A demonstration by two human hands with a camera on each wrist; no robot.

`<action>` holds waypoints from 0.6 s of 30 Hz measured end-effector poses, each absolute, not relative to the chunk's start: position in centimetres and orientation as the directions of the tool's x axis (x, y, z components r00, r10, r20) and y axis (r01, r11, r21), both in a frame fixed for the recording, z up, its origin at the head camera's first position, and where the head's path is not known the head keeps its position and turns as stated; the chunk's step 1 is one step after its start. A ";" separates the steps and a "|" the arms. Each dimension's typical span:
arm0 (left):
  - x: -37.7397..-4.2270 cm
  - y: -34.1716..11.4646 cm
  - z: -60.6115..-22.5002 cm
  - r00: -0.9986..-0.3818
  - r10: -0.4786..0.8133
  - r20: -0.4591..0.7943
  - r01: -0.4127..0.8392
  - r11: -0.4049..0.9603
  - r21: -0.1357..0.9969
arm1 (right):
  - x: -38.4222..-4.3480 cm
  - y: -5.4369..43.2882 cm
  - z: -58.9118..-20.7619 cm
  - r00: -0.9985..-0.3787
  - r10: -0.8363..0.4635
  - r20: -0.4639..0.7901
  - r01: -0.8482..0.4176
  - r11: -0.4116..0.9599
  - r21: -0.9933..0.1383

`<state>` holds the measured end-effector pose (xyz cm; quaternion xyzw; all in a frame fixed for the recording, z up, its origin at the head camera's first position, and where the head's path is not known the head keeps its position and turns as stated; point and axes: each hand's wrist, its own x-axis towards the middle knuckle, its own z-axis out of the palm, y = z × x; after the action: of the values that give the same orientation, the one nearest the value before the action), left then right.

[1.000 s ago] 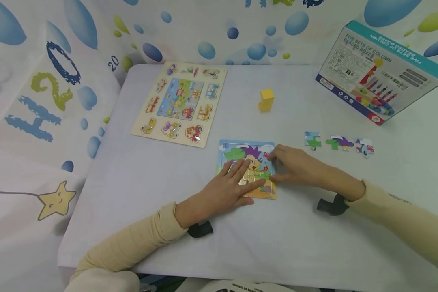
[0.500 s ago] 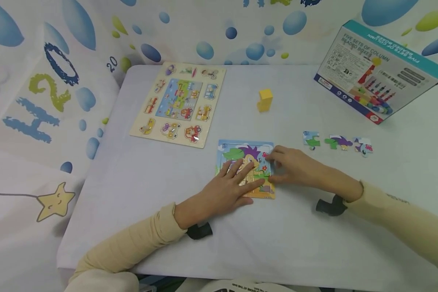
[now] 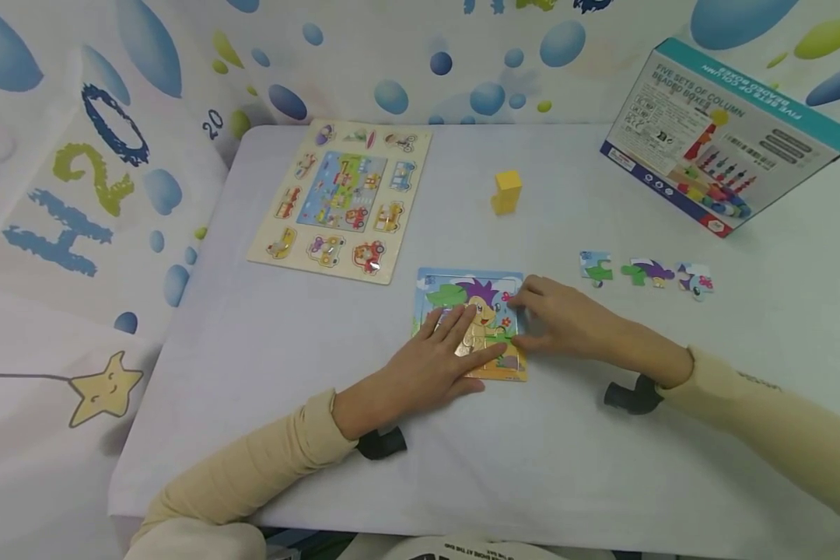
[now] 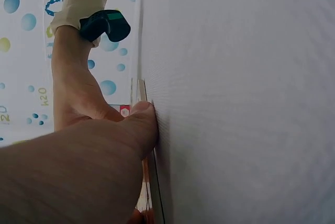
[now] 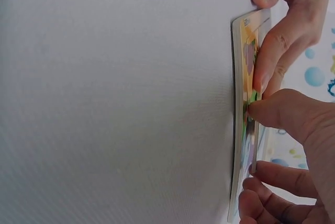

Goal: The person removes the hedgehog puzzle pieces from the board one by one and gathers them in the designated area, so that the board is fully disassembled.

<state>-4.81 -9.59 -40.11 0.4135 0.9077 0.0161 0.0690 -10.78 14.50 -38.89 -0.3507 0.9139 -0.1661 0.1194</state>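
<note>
A square jigsaw puzzle board (image 3: 469, 273) with a purple-haired cartoon animal lies on the white-covered table. My left hand (image 3: 430, 365) rests on its lower left part with the fingers spread, hiding some of the picture. Along the board's right side, my right hand (image 3: 567, 317) holds a puzzle piece (image 5: 256, 143) between thumb and fingertips at its two ends. In the right wrist view this piece sits at the board's surface, its edge standing slightly proud. Seen from the left wrist, my left thumb (image 4: 142, 124) lies at the board's near edge.
Several loose puzzle pieces (image 3: 647, 272) lie in a row to the right. A yellow block (image 3: 507, 192) stands behind the board. At the back left lies a wooden vehicle puzzle (image 3: 402, 233); a large toy box (image 3: 714, 148) stands at the back right.
A finger of my left hand spread to the right half a second ago and is back beside the others now. My right hand keeps its place at the board's right side.
</note>
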 end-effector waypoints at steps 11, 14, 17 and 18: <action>-4.2 -9.6 -40.5 -0.688 0.720 -0.089 0.713 0.694 0.101 | -10.8 14.3 -38.4 -0.734 -0.664 -0.142 -0.599 0.732 -0.325; -4.0 -9.8 -40.6 -0.698 0.711 -0.086 0.705 0.703 0.091 | -11.0 14.0 -38.2 -0.733 -0.658 -0.173 -0.599 0.744 -0.295; -4.0 -9.7 -40.6 -0.691 0.719 -0.071 0.716 0.695 0.068 | -11.2 14.4 -38.3 -0.742 -0.644 -0.187 -0.588 0.759 -0.281; -3.9 -9.7 -40.6 -0.688 0.723 -0.060 0.721 0.690 0.058 | -11.2 14.7 -38.3 -0.745 -0.640 -0.191 -0.582 0.762 -0.284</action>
<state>-3.93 -9.71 -40.56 0.3932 0.9185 0.0146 0.0390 -11.18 14.69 -38.30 -0.3290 0.9282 -0.1035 0.1395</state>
